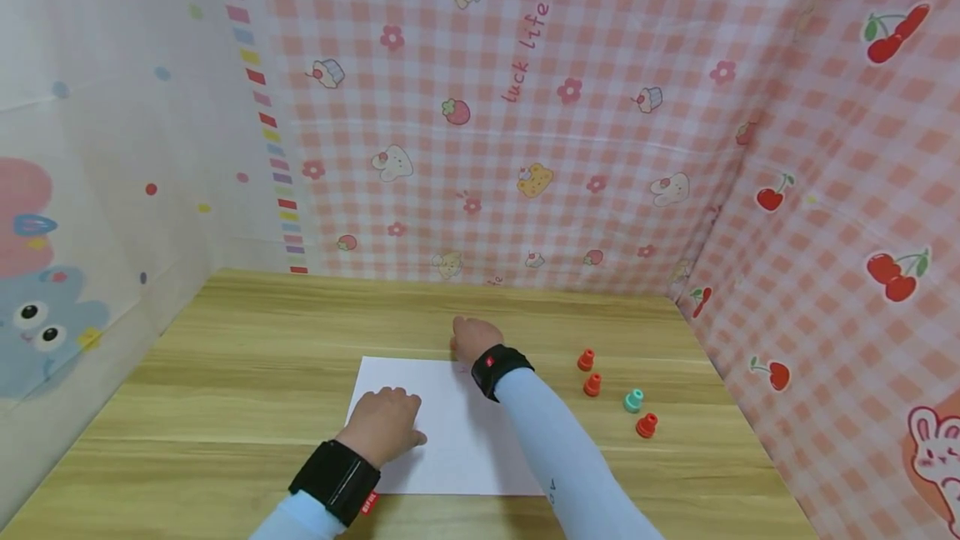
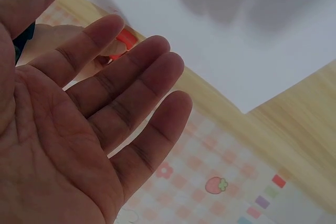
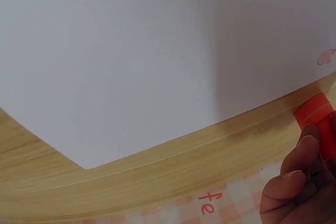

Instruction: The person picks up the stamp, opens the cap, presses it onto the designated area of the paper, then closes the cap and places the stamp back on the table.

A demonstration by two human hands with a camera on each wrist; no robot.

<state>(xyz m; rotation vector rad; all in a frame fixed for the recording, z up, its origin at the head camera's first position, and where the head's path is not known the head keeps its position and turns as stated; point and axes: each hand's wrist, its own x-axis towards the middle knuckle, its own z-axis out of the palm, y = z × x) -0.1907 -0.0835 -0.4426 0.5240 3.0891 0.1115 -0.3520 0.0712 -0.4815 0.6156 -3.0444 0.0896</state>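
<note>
My right hand point(image 1: 475, 342) grips a red stamp point(image 3: 314, 109) just past the far edge of the white paper point(image 1: 450, 423). In the right wrist view a small red print point(image 3: 325, 57) marks the paper near that edge, close to the stamp. The head view hides the stamp behind the hand. My left hand point(image 1: 384, 425) hovers over the paper's left part, its fingers point(image 2: 149, 77) loosely extended and holding nothing.
To the right of the paper stand red stamps point(image 1: 592, 385) and one teal stamp point(image 1: 633, 400) on the wooden table point(image 1: 225, 373). Patterned cloth point(image 1: 480, 148) hangs behind the table and along both sides.
</note>
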